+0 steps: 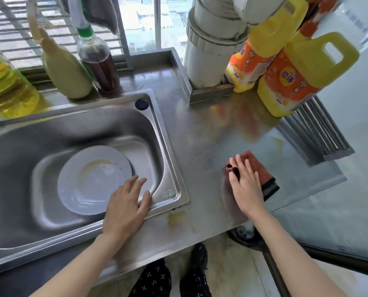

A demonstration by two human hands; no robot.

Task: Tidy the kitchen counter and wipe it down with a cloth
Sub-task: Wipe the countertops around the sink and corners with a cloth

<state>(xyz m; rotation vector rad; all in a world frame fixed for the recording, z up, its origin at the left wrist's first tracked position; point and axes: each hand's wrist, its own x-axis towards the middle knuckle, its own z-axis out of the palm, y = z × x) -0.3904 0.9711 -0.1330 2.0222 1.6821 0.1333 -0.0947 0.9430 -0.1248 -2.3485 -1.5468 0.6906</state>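
Note:
A folded reddish-brown cloth point(262, 168) lies on the steel counter point(204, 133) to the right of the sink. My right hand point(246, 185) presses flat on the cloth with straight fingers. My left hand point(126, 207) rests with spread fingers on the sink's front right rim point(172, 196), holding nothing. Inside the sink lies a white plate point(89, 174) with a yellowish smear. Yellowish stains mark the counter near the sink's corner and farther right.
Two yellow detergent jugs point(294, 76) stand at the back right beside a white pipe point(211, 50). An oil bottle point(5, 86), a pale squeeze bottle point(67, 71) and a dark sauce bottle point(99, 63) line the windowsill behind the sink. The counter's right edge drops off beside a ribbed metal rack point(320, 129).

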